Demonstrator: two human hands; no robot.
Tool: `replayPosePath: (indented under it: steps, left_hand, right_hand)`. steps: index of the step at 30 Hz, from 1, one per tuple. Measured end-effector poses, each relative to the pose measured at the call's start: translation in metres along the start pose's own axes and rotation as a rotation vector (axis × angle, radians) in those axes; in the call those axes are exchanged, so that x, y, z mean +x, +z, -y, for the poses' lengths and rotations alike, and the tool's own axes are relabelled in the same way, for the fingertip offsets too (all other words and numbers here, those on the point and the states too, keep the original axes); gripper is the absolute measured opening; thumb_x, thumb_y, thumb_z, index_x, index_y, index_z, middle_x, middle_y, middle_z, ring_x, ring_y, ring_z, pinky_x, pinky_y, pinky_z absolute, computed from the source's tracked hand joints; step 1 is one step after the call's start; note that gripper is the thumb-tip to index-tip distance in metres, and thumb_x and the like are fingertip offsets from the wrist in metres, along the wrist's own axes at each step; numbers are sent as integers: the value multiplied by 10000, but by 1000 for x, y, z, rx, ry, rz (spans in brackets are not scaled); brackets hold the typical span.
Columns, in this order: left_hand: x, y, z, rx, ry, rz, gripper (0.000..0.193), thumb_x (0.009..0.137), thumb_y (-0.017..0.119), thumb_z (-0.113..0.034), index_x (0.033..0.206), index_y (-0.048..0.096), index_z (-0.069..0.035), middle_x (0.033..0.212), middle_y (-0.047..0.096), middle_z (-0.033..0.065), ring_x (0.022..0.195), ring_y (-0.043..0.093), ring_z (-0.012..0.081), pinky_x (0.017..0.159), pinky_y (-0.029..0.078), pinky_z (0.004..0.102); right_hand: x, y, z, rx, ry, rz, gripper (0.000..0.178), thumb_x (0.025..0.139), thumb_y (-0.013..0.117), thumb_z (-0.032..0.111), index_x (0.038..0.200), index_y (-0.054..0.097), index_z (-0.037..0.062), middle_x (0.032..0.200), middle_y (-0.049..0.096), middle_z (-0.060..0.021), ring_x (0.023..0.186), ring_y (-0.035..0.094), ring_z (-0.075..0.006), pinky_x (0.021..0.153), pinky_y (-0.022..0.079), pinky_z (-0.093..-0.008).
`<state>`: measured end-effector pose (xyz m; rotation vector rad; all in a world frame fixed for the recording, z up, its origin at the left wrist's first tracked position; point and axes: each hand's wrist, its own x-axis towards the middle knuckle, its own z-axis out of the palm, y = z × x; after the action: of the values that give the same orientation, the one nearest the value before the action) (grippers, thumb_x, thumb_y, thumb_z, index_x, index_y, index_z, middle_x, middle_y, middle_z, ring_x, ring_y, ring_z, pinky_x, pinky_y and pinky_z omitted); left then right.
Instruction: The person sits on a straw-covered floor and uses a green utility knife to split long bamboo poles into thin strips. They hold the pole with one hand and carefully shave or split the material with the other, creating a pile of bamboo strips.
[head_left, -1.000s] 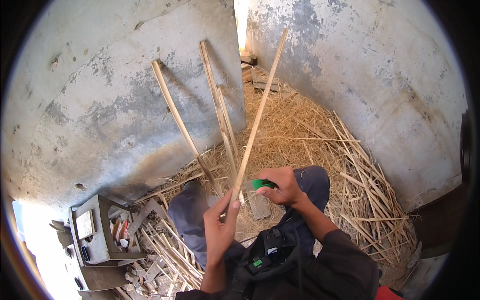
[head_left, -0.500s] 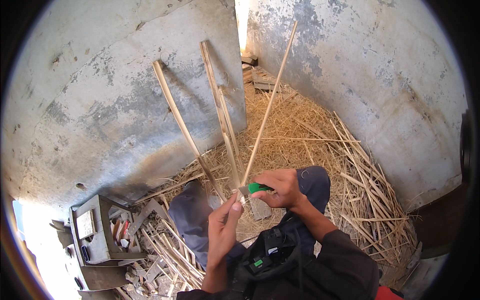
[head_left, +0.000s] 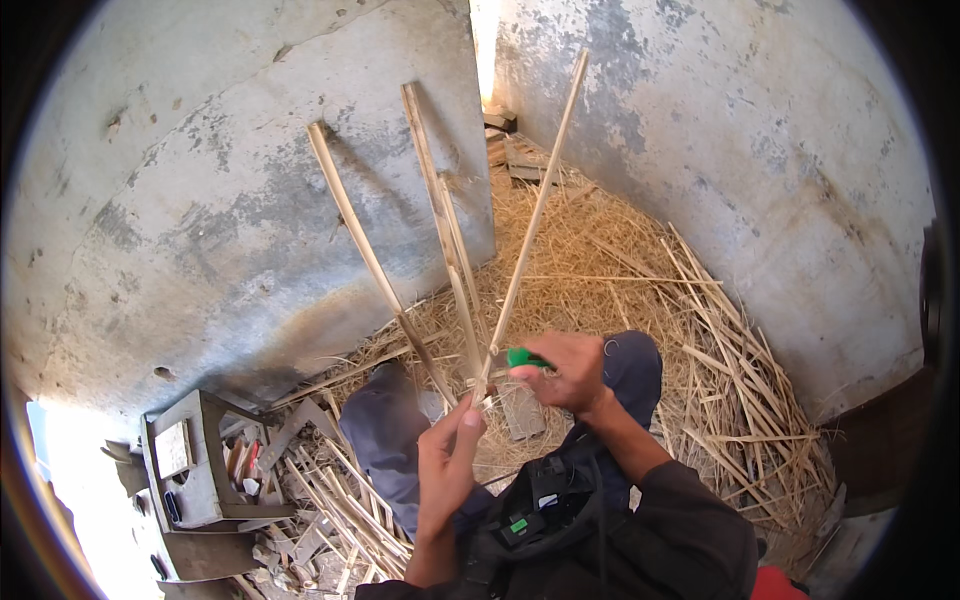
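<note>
My left hand pinches the near end of a long, pale wooden strip between thumb and fingers. The strip slants up and away to the right, its far end in front of the right-hand wall. My right hand is closed around the green handle of a knife, just right of the strip and a little farther out than my left fingertips. The blade is too blurred to make out, so I cannot tell whether it touches the strip. Both hands are between my knees.
Several wooden strips lean against the left wall. Straw-like shavings cover the floor ahead. A heap of thin strips lies at the right, more at the lower left, beside a grey wooden box holding small items.
My right hand and the knife have shifted slightly up and to the right, away from my left fingertips. The strip's far end has swung slightly left and down. My left hand has barely moved.
</note>
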<state>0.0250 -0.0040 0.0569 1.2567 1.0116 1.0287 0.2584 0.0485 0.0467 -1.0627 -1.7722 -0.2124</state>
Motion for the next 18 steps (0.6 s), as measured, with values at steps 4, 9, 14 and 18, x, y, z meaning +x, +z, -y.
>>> replayPosePath:
  steps: [4, 9, 14, 18]
  left_hand:
    - [-3, -1, 6, 43, 51, 11, 420, 1165, 550, -262, 1472, 656, 4, 760, 437, -100, 633, 329, -4, 552, 218, 219]
    - [-6, -5, 6, 45, 20, -13, 399, 1138, 585, -197, 1462, 655, 26, 856, 551, -67, 785, 449, 31, 694, 358, 222]
    - [-7, -8, 4, 35, -9, -22, 393, 1124, 606, -171, 1452, 656, 40, 914, 622, -44, 865, 516, 51, 774, 434, 228]
    - [-5, -8, 7, 93, 61, -24, 400, 1149, 572, -218, 1458, 663, 19, 819, 500, -76, 731, 400, 26, 652, 309, 223]
  right_hand:
    - [-1, -1, 0, -5, 48, -5, 377, 892, 837, 511, 957, 801, 142, 676, 641, 0, 525, 623, -206, 502, 472, -354]
    - [3, -3, -1, -35, 4, 28, 362, 889, 844, 500, 952, 803, 146, 675, 640, 6, 523, 626, -203, 496, 470, -350]
    - [8, -3, 1, -29, 4, 15, 362, 890, 845, 498, 949, 802, 143, 665, 626, 9, 522, 624, -200, 490, 467, -347]
    - [12, -6, 3, -51, -4, 36, 354, 894, 848, 481, 952, 805, 134, 686, 655, -2, 540, 645, -204, 500, 483, -344]
